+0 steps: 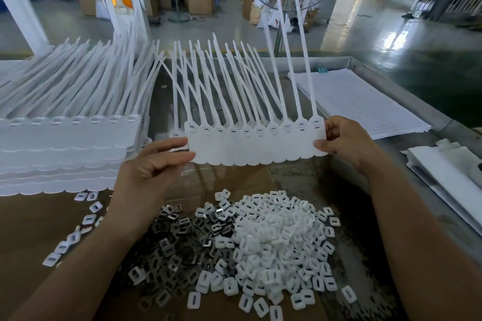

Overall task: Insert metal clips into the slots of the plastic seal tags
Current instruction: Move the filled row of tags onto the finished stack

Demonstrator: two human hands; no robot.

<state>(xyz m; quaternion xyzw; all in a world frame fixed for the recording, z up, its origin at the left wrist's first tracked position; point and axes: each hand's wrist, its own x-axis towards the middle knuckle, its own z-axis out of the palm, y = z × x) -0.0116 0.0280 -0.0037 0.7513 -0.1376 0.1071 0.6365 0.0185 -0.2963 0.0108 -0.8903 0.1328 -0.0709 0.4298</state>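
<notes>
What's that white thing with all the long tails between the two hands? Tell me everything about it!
It is a strip of tags: a row of flat, white, slightly see-through plastic tags joined side by side, each with a small slot near its top and a long thin tail fanning upward. It is upright in the air. The right hand pinches its right edge; the left hand touches its left edge with fingertips.

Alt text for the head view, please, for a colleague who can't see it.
Two hands hold up a strip of white seal tags: the right hand pinches its right end, the left hand touches its left end. Piles of metal clips and white plastic pieces lie below; stacked strips sit at left.
</notes>
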